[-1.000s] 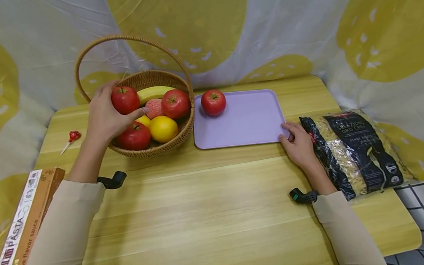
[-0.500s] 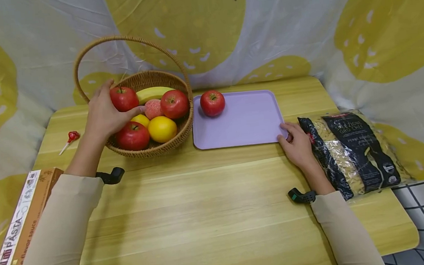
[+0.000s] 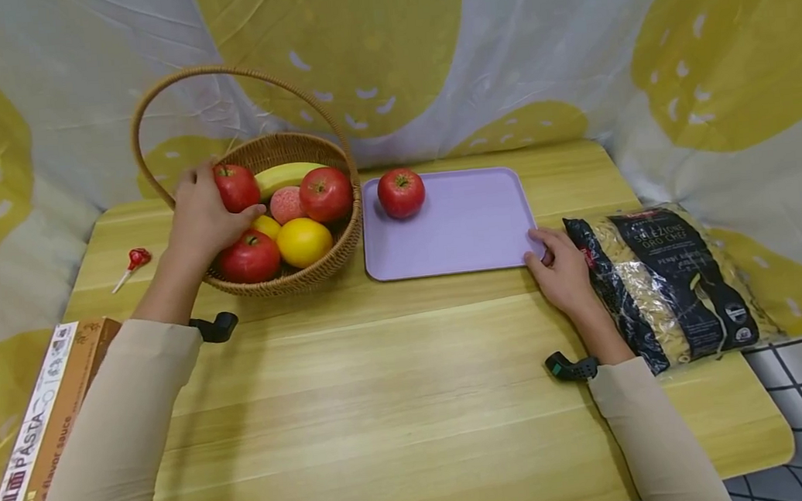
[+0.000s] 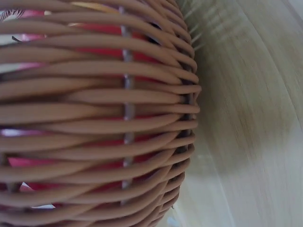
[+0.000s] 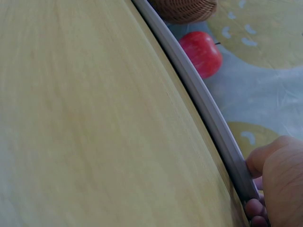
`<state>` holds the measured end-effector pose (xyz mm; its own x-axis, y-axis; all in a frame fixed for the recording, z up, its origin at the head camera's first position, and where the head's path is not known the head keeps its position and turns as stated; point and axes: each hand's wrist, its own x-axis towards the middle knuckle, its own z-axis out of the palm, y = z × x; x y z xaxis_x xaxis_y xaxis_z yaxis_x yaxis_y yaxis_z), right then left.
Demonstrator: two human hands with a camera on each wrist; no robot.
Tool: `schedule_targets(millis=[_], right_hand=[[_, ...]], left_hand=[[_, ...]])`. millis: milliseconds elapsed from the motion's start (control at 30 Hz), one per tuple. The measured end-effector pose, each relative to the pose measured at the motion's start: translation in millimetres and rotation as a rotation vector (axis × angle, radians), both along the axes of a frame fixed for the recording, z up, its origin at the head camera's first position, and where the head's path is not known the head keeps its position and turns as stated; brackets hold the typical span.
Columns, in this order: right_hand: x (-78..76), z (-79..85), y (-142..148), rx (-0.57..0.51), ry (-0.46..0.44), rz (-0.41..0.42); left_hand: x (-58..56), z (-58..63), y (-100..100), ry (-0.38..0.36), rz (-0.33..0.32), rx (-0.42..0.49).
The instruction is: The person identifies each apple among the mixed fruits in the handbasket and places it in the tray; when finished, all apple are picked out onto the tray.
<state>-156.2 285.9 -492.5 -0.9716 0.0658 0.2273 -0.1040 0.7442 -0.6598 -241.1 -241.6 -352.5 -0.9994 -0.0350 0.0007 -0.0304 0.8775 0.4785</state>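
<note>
Fingers (image 3: 545, 239) are curled in both grasps. On the wood-grained bench (image 3: 384, 407), room is left between the sleeves (image 3: 658, 434). Within the rim of the round wicker basket (image 3: 288, 285), the left hand (image 3: 201, 218) is placed; the right edge of the flat lilac tray (image 3: 465, 219) is pinched by the right hand (image 3: 561, 270); a glossy red apple (image 3: 237, 187) is clasped by the left.

Left hand (image 3: 206, 214) is settling closer round the red apple (image 3: 237, 188) at the basket's (image 3: 298, 281) 10 o'clock; fingers are dipping and covering more of its skin. Thumb is drawing in toward 9 o'clock. Left sleeve (image 3: 120, 425) is edging toward 1 o'clock. Basket is shifting slightly toward 9 o'clock, its 3 o'clock rim pulling back from the purple tray (image 3: 462, 231); handle (image 3: 221, 69) is moving likewise.
</note>
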Motion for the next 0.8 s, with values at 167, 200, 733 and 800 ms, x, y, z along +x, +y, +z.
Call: schedule_targets(millis=[167,200,733,800], right_hand=[[1.9,2.0,-1,-0.012,0.014,0.012],[2.3,2.7,-1,-0.015,0.015,0.013],[0.5,0.8,0,-0.042,0.017,-0.019],[0.7,1.6,0,-0.046,0.033,-0.024]], left_hand=[[-0.7,-2.1,-1,0.040,0.013,-0.010],[-0.8,-1.6,0,0.044,0.016,-0.013],[1.4,1.8,8,0.080,0.020,0.027],[2.8,3.2,8,0.076,0.017,0.043]])
